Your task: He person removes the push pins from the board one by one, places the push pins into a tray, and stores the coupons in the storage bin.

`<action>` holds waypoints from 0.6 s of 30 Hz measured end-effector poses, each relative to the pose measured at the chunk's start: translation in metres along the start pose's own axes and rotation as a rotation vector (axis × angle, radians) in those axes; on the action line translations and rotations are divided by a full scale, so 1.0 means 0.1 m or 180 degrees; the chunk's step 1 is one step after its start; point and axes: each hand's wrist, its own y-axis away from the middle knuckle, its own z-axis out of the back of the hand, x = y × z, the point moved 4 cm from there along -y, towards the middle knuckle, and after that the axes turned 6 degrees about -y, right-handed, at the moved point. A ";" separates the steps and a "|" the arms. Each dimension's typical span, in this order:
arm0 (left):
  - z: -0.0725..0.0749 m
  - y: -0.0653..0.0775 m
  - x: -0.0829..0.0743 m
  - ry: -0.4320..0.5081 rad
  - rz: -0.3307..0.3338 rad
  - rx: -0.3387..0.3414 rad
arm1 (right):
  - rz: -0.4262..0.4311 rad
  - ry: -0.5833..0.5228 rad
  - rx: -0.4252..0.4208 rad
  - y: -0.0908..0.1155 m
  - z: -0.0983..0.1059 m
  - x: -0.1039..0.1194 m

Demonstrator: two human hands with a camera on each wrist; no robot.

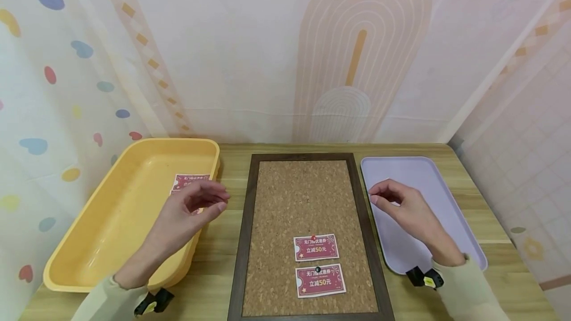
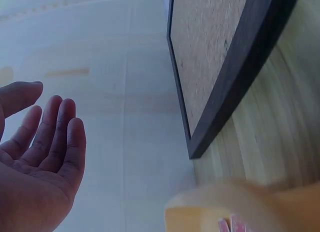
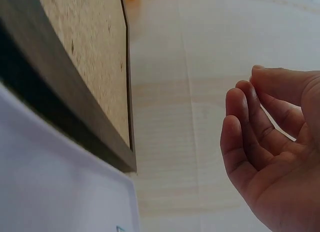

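Observation:
My left hand (image 1: 185, 214) hovers over the right rim of the yellow tub (image 1: 111, 241), fingers loosely curved and nothing in them; the left wrist view has its thumb apart from the fingers. Above the lilac tray (image 1: 428, 177) hovers my right hand (image 1: 412, 212), thumb tip against the index fingertip, with nothing visible between them. Between the hands lies a dark-framed corkboard (image 1: 303, 197). Two red coupons sit low on it, one above the other: the upper coupon (image 1: 316, 250) has a red pushpin (image 1: 314, 238), the lower coupon (image 1: 320, 284) a dark green pushpin (image 1: 318, 269).
More red coupons (image 1: 189, 179) lie in the tub, partly hidden behind my left hand. Board, tub and tray stand on a wood-grain table (image 1: 218, 261). A patterned cloth (image 1: 241, 53) hangs along the back and both sides.

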 end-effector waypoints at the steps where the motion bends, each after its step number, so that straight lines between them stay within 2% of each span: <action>1: -0.03 0.00 -0.01 0.0014 -0.0015 0.0020 | 0.0022 -0.0024 0.0020 0.01 -0.02 0.01; 8: -0.23 0.04 -0.06 0.0104 -0.0077 0.0175 | 0.0017 -0.0064 0.0202 0.03 -0.15 0.09; 15: -0.43 0.05 -0.06 0.0208 0.0122 0.0336 | 0.0068 -0.0037 0.0396 0.03 -0.31 0.13; 18: -0.51 0.05 -0.09 0.0239 0.0068 0.0399 | 0.0114 -0.0057 0.0452 0.03 -0.37 0.15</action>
